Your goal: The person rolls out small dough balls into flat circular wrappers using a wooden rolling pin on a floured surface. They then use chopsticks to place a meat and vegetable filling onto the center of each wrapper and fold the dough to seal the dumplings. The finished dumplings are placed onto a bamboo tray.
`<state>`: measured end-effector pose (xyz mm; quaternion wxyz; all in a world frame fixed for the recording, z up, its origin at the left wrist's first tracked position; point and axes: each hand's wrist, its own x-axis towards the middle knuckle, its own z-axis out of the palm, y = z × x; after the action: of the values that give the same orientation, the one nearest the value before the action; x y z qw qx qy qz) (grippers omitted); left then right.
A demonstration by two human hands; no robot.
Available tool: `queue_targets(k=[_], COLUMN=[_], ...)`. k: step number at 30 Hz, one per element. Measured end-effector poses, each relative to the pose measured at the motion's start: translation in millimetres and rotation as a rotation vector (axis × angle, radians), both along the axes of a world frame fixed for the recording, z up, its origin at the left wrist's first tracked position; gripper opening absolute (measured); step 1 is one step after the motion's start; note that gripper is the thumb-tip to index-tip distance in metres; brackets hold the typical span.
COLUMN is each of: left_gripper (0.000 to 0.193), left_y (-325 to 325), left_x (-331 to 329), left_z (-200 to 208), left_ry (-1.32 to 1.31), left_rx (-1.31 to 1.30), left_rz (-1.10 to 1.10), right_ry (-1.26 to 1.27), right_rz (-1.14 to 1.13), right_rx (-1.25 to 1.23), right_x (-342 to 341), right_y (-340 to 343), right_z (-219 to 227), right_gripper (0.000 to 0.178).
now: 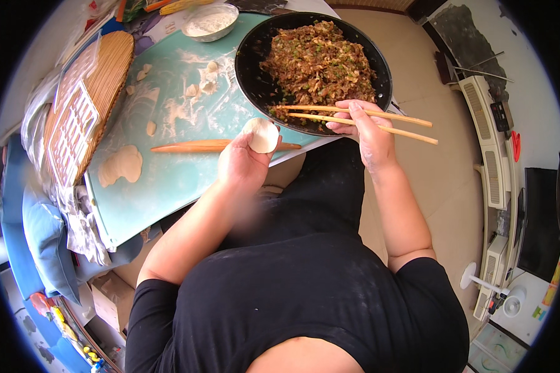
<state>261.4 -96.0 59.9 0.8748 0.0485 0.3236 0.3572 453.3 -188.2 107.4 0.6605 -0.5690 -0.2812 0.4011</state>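
Note:
A round dough wrapper (262, 135) rests in my left hand (242, 163), whose fingers curl around it near the table's front edge. In my right hand (368, 132) is a pair of wooden chopsticks (404, 124); their tips reach over the near left part of a black pan (246, 68). Minced filling (320, 62) with green bits is heaped in that pan. Beneath the left hand's wrapper lies a wooden rolling pin (193, 147). Flat rolled wrappers (121, 166) overlap at the left of the table, and small dough pieces (199, 86) lie farther back.
The teal table mat (149, 202) is dusted with flour. A bowl of flour (210, 23) stands at the back, left of the pan. A round woven tray (109, 74) with a white plastic rack (74, 130) leans at the table's left side. Blue cushions (43, 242) sit beyond it.

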Motion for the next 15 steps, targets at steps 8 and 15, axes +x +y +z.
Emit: queue_targets(k=[8,15], left_gripper=[0.032,0.04], left_y=[6,3], left_x=[3,-8], left_z=[10,14], left_ry=[-0.03,-0.151], left_rx=[0.01,0.101], left_rz=[0.072,0.11], right_ry=[-0.04,-1.197], right_rz=[-0.076,0.217], right_rx=[0.162,0.489], right_x=[-37,-70], right_y=[-16,-23], right_z=[5,7], right_gripper=[0.032,0.017])
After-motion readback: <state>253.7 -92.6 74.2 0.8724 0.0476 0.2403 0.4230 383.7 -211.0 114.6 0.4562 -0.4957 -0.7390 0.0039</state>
